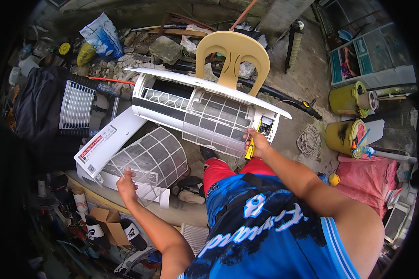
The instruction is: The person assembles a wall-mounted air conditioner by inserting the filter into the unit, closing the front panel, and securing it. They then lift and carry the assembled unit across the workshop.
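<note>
A white split-type air conditioner unit (165,116) lies across a tan plastic chair (233,42), its front flap raised. One mesh air filter (219,121) sits partly pulled out over its front edge. At that filter's right end, my right hand (260,145) is closed around a yellow-handled screwdriver (250,149), fingers against the filter's corner. A second mesh air filter (160,156) rests at the left on white panels. My left hand (127,185) has its fingers curled at this filter's near edge, seemingly pinching it. Exposed wiring (265,125) shows at the unit's right end.
A long white cover panel (109,142) lies left of the unit. Rubble (135,56) and a concrete block (165,49) are behind. On the right are a coiled cord (308,142), two yellowish buckets (342,137) and a red sack (363,179). Slippers and a cardboard box (111,225) are lower left.
</note>
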Motion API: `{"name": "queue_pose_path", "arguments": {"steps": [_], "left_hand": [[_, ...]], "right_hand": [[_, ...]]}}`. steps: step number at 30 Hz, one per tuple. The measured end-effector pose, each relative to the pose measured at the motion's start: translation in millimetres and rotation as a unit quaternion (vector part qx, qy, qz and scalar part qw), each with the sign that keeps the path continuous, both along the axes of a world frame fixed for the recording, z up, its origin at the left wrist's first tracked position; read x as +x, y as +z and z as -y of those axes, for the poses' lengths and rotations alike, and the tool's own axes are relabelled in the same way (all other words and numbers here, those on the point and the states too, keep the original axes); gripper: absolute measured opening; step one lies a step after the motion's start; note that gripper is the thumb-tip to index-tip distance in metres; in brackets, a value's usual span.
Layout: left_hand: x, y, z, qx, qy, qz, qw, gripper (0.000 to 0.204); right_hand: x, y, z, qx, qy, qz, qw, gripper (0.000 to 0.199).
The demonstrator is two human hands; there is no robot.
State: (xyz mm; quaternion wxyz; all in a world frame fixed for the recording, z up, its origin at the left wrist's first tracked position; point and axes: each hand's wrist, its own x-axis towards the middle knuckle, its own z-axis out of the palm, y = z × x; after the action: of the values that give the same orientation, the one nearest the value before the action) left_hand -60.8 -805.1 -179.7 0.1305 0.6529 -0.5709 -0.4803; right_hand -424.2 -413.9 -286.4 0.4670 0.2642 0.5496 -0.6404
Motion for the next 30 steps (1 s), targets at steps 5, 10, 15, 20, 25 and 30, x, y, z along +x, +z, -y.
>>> {"name": "queue_pose_path", "arguments": {"steps": [5,10,15,20,25,30], "left_hand": [[3.0,2.5,26.8,0.017,-0.029,0.014,0.999,0.054],[12.2,4.3,42.9,0.021,-0.030,-0.001,0.999,0.051],[19.5,7.2,48.9,0.021,-0.035,-0.005,0.999,0.052],[24.0,10.3,44.4,0.041,-0.035,0.026,0.998,0.054],[7.5,18.8,38.3,0.058,-0.066,0.027,0.996,0.052],[-24.6,53.8,24.9,0.023,-0.093,0.079,0.992,0.049]], "right_hand": [[1.6,4.6,10.0,0.050,-0.019,0.021,0.998,0.020],[-19.1,-0.5,26.3,0.135,-0.061,-0.054,0.987,0.016],[-38.4,-0.8,17.7,0.208,-0.122,-0.176,0.954,0.041],[-10.4,22.1,-0.2,0.341,0.295,-0.455,0.768,0.043],[5.9,43.0,34.9,0.230,0.599,-0.537,0.547,0.068],[-43.7,34.8,85.0,0.242,0.690,-0.488,0.476,0.084]]}}
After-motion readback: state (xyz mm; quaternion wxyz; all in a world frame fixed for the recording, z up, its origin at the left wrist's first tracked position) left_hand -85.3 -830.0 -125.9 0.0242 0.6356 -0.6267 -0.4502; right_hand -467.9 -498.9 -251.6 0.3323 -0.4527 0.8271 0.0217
